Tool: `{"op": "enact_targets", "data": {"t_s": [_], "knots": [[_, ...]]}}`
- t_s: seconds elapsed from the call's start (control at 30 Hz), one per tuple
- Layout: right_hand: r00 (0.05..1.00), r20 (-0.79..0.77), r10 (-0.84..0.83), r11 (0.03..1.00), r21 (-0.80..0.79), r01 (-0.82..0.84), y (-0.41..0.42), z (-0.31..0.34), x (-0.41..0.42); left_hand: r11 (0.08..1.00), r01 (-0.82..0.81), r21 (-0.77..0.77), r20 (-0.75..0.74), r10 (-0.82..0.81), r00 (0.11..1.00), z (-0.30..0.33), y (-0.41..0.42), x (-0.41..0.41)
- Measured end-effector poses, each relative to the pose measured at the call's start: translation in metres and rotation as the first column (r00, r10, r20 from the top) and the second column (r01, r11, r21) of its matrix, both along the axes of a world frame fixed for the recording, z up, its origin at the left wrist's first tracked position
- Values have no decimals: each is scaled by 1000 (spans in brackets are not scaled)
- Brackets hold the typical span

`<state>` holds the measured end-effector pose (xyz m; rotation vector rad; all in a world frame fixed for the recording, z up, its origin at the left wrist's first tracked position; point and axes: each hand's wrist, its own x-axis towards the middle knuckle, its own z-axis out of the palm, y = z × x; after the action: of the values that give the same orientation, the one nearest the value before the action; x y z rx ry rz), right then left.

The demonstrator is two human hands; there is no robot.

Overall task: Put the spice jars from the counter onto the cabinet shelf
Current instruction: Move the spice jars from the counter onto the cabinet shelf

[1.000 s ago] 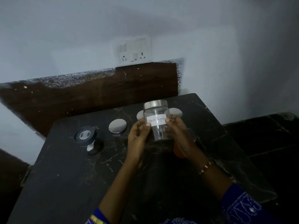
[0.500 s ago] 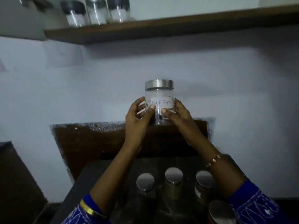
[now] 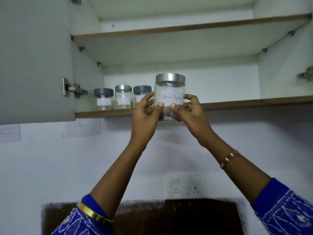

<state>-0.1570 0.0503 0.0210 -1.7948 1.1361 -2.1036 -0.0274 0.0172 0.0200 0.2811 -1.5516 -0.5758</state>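
Before the lower shelf [image 3: 237, 103], both hands [image 3: 171, 114] grip the black pepper jar [image 3: 169, 97] upright, lid up.

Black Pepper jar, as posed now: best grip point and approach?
Grip the Black Pepper jar on its clear side wall below the steel lid, from left and right. It is upright and round; the left hand and right hand grip it so.

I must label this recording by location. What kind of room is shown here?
Most likely a home kitchen: an open wall cabinet holds labelled spice jars, both hands lift a "Black Pepper" jar toward its shelf, and a socket plate sits below.
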Motion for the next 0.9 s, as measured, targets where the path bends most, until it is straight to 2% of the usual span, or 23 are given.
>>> {"op": "enact_targets", "data": {"t_s": [0.2,0.37,0.53,0.63,0.8,0.9], "knots": [[986,-79,-149,989,-5,149,-32,36,3,998,-65,-25,80,66,995,36,-45,-5],[976,-128,-178,984,-11,178,-63,47,3,992,-127,-3,91,127,988,48,-73,-15],[922,-283,-264,951,82,297,-82,58,-9,971,-236,29,234,223,946,61,-103,-20],[886,-330,-326,907,154,392,-96,70,-16,955,-295,28,389,261,883,71,-117,-22],[802,-446,-397,811,239,534,-121,85,-28,879,-471,-81,599,420,682,75,-136,-36],[754,-518,-404,767,258,588,-133,91,-34,900,-433,-54,692,346,634,85,-140,-38]]}}
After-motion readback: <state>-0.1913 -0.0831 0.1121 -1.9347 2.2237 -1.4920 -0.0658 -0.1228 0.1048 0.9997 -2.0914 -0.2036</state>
